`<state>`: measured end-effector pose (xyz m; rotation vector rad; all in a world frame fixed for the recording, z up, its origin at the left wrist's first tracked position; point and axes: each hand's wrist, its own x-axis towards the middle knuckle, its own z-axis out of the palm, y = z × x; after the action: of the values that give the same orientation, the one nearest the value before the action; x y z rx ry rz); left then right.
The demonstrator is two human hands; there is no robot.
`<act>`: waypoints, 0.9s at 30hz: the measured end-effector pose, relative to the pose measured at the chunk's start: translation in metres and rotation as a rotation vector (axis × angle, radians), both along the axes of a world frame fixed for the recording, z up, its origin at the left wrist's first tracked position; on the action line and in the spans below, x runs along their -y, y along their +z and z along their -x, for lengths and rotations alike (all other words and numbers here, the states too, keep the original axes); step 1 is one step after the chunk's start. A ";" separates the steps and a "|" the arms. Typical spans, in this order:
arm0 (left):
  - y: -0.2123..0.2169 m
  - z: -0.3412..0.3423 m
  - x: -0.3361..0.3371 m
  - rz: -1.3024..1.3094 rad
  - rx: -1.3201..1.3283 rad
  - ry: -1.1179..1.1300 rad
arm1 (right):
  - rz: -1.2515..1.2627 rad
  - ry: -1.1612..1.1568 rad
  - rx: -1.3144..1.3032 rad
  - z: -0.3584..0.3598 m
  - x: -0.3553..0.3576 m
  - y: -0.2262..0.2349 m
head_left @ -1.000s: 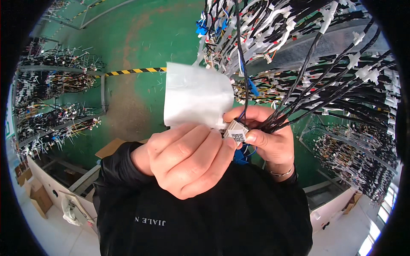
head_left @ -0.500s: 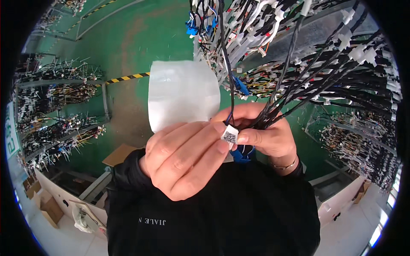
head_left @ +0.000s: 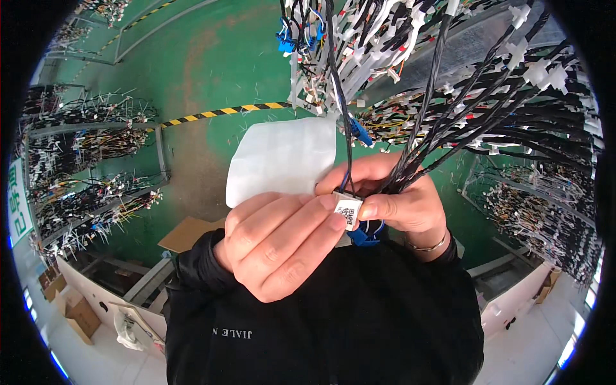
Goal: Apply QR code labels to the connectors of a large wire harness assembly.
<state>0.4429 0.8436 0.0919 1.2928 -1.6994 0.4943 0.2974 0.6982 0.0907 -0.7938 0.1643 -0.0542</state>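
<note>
The left fingers (head_left: 296,230) and right fingers (head_left: 382,207) are closed, gripping together a labelled white connector (head_left: 348,206). The right ones hold also black cables (head_left: 402,174). Beyond the left, a white sheet (head_left: 282,157) is above the green floor (head_left: 212,70).

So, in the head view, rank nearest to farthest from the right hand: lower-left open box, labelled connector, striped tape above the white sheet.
1. Labelled connector, touching right hand
2. Striped tape, upper left
3. Open box, far lower left
</note>
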 end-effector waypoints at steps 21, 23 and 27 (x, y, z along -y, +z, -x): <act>0.008 -0.002 -0.002 -0.076 0.051 0.003 | 0.003 -0.035 -0.015 0.002 -0.002 0.001; 0.008 -0.001 -0.002 -0.086 0.044 0.023 | 0.011 -0.041 -0.025 0.002 -0.003 0.002; 0.009 -0.001 -0.001 -0.090 0.060 0.038 | 0.036 -0.059 -0.015 0.002 -0.003 -0.001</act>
<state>0.4436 0.8442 0.1014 1.3891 -1.7671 0.4878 0.2954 0.7011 0.0901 -0.8250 0.2019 -0.1070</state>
